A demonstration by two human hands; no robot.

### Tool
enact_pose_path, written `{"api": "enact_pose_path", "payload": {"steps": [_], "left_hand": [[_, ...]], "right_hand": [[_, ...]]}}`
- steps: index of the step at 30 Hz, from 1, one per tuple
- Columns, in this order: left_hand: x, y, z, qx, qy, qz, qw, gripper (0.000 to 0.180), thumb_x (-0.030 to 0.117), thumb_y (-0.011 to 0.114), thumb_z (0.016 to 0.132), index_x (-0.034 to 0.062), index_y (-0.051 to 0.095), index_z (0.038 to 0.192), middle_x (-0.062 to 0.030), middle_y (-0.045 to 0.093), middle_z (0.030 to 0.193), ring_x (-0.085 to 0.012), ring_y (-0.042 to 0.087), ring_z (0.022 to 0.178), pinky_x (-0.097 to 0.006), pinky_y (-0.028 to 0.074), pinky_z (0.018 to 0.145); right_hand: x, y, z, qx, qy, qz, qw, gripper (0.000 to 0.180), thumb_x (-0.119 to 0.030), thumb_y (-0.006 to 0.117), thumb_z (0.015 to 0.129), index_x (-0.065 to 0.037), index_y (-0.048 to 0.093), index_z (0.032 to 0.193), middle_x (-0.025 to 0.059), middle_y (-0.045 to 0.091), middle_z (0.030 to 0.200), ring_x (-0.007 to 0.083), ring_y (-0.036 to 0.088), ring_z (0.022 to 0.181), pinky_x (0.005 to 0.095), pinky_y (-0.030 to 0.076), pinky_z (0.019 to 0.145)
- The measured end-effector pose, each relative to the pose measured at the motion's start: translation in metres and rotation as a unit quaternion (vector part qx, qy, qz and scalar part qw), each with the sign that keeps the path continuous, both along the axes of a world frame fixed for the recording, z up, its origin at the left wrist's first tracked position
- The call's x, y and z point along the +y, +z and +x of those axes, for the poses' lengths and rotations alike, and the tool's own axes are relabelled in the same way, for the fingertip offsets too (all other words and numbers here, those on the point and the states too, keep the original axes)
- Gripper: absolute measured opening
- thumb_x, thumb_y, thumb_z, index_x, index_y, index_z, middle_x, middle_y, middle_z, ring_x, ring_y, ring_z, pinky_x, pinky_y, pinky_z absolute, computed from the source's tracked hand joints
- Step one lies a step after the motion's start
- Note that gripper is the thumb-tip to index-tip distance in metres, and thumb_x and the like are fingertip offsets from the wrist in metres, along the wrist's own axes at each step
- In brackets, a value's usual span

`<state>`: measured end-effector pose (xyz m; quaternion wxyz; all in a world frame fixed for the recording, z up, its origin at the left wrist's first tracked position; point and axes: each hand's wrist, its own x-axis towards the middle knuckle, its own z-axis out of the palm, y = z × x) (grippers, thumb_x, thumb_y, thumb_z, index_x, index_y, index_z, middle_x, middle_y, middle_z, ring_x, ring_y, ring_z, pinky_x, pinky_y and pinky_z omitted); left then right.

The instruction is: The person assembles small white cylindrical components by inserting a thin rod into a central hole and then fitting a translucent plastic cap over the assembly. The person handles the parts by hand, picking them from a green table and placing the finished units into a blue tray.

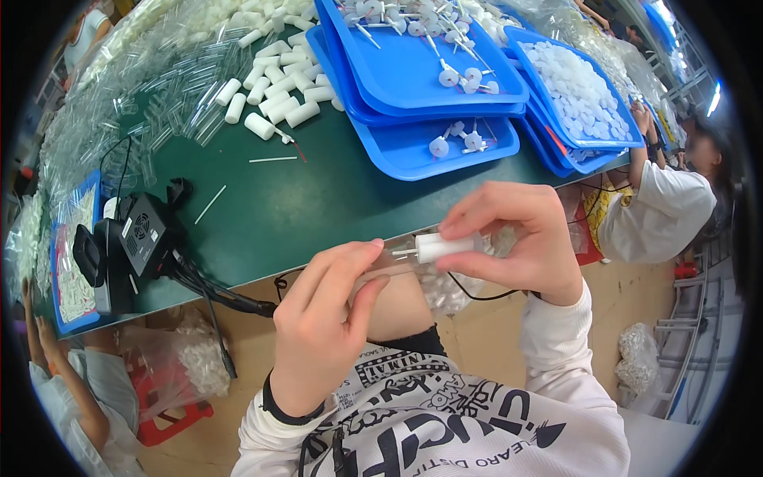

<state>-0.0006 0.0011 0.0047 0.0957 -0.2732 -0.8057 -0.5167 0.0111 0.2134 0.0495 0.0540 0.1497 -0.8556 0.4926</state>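
Note:
My left hand [322,310] pinches a clear plastic tube [389,259] between thumb and fingertips, just past the table's front edge. Facing it, my right hand [520,238] grips a short white cylinder [433,248] between thumb and fingers. A thin white stick juts from the cylinder's left end towards the tube. The tube and the cylinder's left end are close together or overlapping; how far one sits inside the other I cannot tell. Similar loose white cylinders [278,103] are heaped at the back of the green table [270,207].
Stacked blue trays [421,163] hold white discs with sticks; another blue tray [584,163] to the right is full of white pieces. Clear tubes [183,99] pile up at the back left. A black device [147,234] with cables stands at left. Other people work on both sides.

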Motion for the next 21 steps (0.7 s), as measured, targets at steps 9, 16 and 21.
{"api": "enact_pose_path", "payload": {"steps": [9, 16, 21], "left_hand": [[0.0, -0.001, 0.002, 0.003, 0.01, -0.002, 1.0, 0.031, -0.006, 0.066, 0.07, 0.0004, 0.061, 0.1, -0.0119, 0.062, 0.088, -0.0197, 0.063, 0.073, -0.028, 0.049, 0.065], [0.002, -0.003, 0.002, 0.038, 0.024, -0.017, 0.999, 0.029, -0.006, 0.066, 0.07, 0.0, 0.062, 0.098, -0.013, 0.063, 0.087, -0.0225, 0.063, 0.075, -0.03, 0.05, 0.065], [0.004, 0.0, 0.004, 0.051, 0.032, -0.028, 0.998, 0.027, -0.007, 0.066, 0.069, -0.0001, 0.063, 0.096, -0.0134, 0.063, 0.087, -0.0256, 0.063, 0.077, -0.031, 0.05, 0.067]], "right_hand": [[-0.001, -0.007, -0.004, 0.102, 0.021, 0.017, 0.994, 0.021, -0.002, 0.072, 0.067, 0.0, 0.066, 0.087, 0.009, 0.066, 0.083, 0.0157, 0.063, 0.072, 0.0244, 0.049, 0.061], [-0.002, -0.021, -0.004, 0.057, 0.016, -0.065, 0.996, 0.017, -0.004, 0.072, 0.068, 0.001, 0.064, 0.082, 0.0103, 0.066, 0.084, 0.0166, 0.063, 0.074, 0.0253, 0.05, 0.065], [-0.001, -0.012, -0.005, -0.018, 0.03, -0.05, 0.998, 0.016, 0.0, 0.073, 0.066, 0.002, 0.065, 0.08, 0.0112, 0.066, 0.083, 0.0177, 0.063, 0.076, 0.0264, 0.048, 0.068]]}}
